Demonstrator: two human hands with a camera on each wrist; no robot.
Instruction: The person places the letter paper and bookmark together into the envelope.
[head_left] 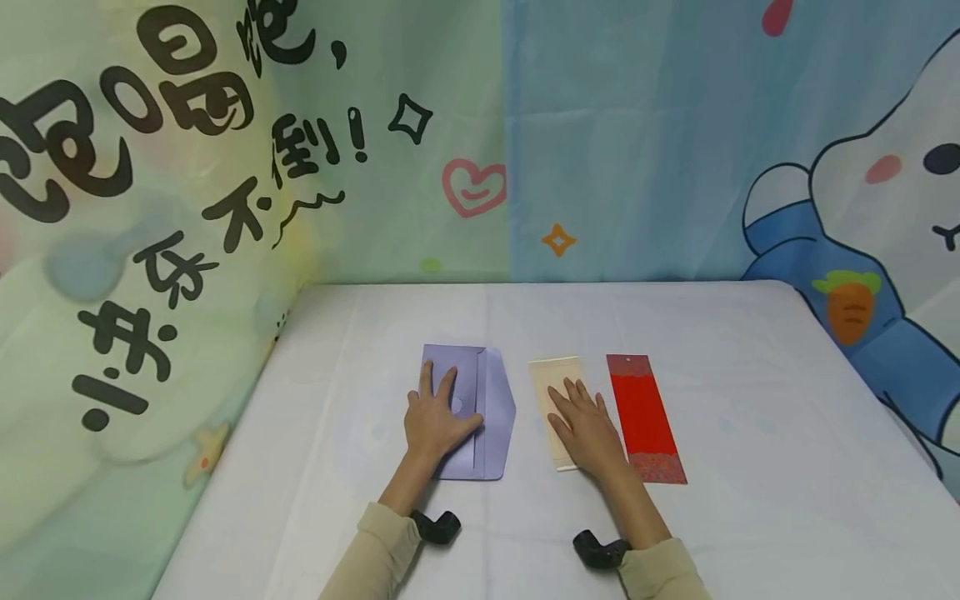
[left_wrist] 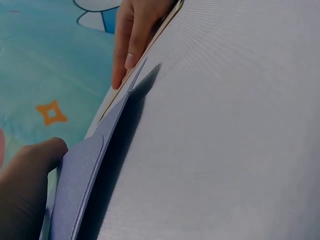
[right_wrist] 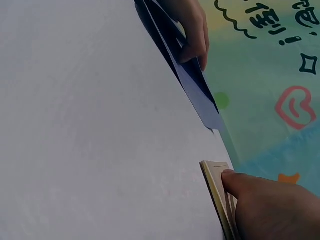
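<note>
A purple envelope (head_left: 467, 375) lies on the table with its flap (head_left: 498, 417) unfolded to the right. My left hand (head_left: 435, 421) rests on it, fingers spread and straight. In the left wrist view the envelope (left_wrist: 77, 185) stands slightly off the cloth along its near edge. My right hand (head_left: 588, 425) lies across a narrow cream paper piece (head_left: 555, 372), fingers extended and covering its right part. From the right wrist view this cream piece (right_wrist: 215, 172) looks layered, and the thumb touches its top. Beside that hand lies a red paper strip (head_left: 647, 408) with patterned ends.
A white cloth (head_left: 360, 333) covers the table. Behind it hangs a printed curtain (head_left: 615, 150) with a cartoon animal on the right and writing on the left. Black wrist bands (head_left: 438, 527) sit at both cuffs.
</note>
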